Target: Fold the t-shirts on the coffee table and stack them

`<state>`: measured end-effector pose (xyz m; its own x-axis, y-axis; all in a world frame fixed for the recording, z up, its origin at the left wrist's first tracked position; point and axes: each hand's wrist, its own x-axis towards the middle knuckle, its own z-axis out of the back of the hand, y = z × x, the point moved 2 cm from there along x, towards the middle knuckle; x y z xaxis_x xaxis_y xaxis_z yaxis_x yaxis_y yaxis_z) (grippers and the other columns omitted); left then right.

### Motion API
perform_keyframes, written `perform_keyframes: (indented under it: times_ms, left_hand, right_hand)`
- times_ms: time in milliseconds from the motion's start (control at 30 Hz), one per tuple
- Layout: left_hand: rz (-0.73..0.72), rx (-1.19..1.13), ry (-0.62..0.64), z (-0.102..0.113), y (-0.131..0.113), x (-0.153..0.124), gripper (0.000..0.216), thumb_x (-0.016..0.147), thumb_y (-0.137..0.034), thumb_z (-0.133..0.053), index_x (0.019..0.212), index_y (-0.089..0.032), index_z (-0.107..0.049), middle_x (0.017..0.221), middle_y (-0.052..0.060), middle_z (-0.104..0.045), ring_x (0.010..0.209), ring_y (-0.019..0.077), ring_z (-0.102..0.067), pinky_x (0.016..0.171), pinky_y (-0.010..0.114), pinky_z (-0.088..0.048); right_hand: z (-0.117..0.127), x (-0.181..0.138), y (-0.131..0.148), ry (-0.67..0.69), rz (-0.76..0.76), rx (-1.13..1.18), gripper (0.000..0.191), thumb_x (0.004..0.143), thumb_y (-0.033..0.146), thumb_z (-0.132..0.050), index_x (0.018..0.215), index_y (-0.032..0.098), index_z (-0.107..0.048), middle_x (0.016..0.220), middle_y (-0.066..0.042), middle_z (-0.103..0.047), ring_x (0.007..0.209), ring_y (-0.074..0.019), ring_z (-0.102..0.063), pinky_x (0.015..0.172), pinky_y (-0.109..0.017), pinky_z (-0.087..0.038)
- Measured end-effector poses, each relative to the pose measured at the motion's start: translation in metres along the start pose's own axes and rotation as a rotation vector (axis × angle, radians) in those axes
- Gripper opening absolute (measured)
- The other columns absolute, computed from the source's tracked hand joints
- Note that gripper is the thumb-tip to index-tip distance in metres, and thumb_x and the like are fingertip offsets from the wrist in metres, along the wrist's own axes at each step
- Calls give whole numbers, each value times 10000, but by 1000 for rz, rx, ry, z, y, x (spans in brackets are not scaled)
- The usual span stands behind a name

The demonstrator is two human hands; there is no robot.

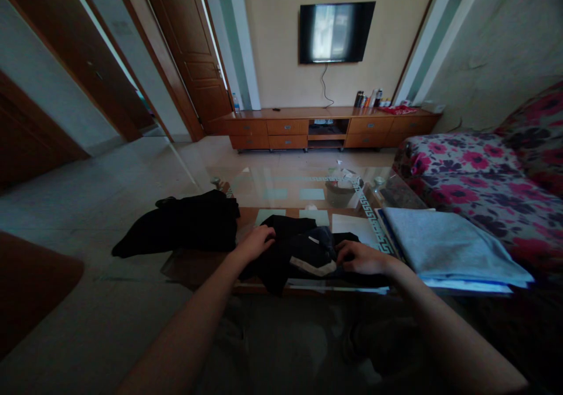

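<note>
A dark garment [303,251] with a pale band and a small white tag lies bunched on the glass coffee table [281,193] in front of me. My left hand [257,242] rests on its left edge, fingers curled onto the cloth. My right hand [360,258] is at its right side, fingers bent and pinching the fabric. A second black garment [185,225] lies spread on the table's left end, apart from both hands. A folded grey cloth [444,245] sits on the right end beside my right hand.
A floral sofa [479,178] stands at the right. A long wooden TV cabinet [325,126] runs along the far wall under a wall-mounted television [336,31]. Wooden doors [193,55] line the left. Small items and a paper sheet [352,225] lie on the glass.
</note>
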<state>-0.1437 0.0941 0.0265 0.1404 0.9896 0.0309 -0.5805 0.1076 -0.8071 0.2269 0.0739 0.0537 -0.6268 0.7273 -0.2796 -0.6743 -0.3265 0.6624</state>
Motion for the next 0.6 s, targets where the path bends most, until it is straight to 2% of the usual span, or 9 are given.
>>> perform_keyframes:
  times_ms: [67, 133, 233, 333, 400, 467, 533, 600]
  left_hand:
    - [64, -63, -28, -2, 1, 5, 166, 696, -251, -811, 688, -269, -646, 709, 26, -639, 861, 262, -652, 886, 358, -464]
    - [138, -222, -90, 0, -2, 11, 185, 775, -334, -763, 729, -251, -605, 643, 8, -619, 714, 218, -643, 756, 316, -480]
    - [205, -636, -253, 9, -12, 19, 239, 886, -441, -650, 868, -234, -530, 709, 19, -667, 641, 183, -660, 655, 285, -489]
    - [140, -913, -369, 18, -18, 23, 263, 905, -445, -629, 979, -242, -478, 878, 48, -713, 744, 188, -718, 685, 289, -524]
    - [118, -877, -356, 20, -15, 25, 289, 903, -435, -626, 1066, -251, -474, 956, 61, -722, 765, 191, -727, 685, 289, -526]
    - [148, -684, -338, 20, -5, 24, 369, 856, -419, -675, 1124, -248, -487, 993, 72, -722, 769, 196, -722, 688, 289, -515]
    - [218, -406, -317, 18, 11, 21, 442, 730, -398, -788, 1055, -227, -542, 996, 95, -718, 849, 235, -720, 738, 307, -507]
    - [333, -186, -305, 18, 27, 14, 484, 568, -387, -882, 895, -217, -567, 1013, 145, -715, 1010, 321, -699, 816, 344, -498]
  right_hand:
    - [0, 0, 0, -15, -4, -7, 199, 757, 323, -693, 895, 242, -810, 1280, -70, -657, 1199, -284, -602, 1092, -400, -425]
    - [0, 0, -1, -25, -4, -20, 209, 775, 342, -680, 906, 237, -805, 1293, -72, -655, 1203, -284, -600, 1095, -394, -421]
    - [0, 1, -2, -33, -14, -28, 218, 789, 350, -665, 920, 236, -796, 1298, -68, -658, 1193, -280, -604, 1081, -383, -431]
    - [-1, 3, -5, -39, -42, -30, 215, 785, 346, -670, 927, 236, -789, 1294, -67, -657, 1167, -275, -611, 1067, -376, -438]
    - [-2, 4, -6, -39, -51, -35, 217, 784, 352, -672, 922, 230, -786, 1282, -72, -657, 1155, -275, -614, 1060, -373, -440]
    - [-2, 4, -6, -38, -44, -42, 225, 795, 363, -660, 919, 222, -784, 1268, -79, -658, 1146, -275, -617, 1053, -370, -442]
    - [-2, 4, -5, -37, -32, -44, 234, 807, 369, -646, 926, 221, -782, 1261, -83, -657, 1140, -272, -619, 1046, -369, -447]
    - [-2, 3, -4, -41, -32, -41, 232, 802, 370, -651, 927, 226, -783, 1259, -84, -658, 1137, -274, -620, 1045, -372, -450]
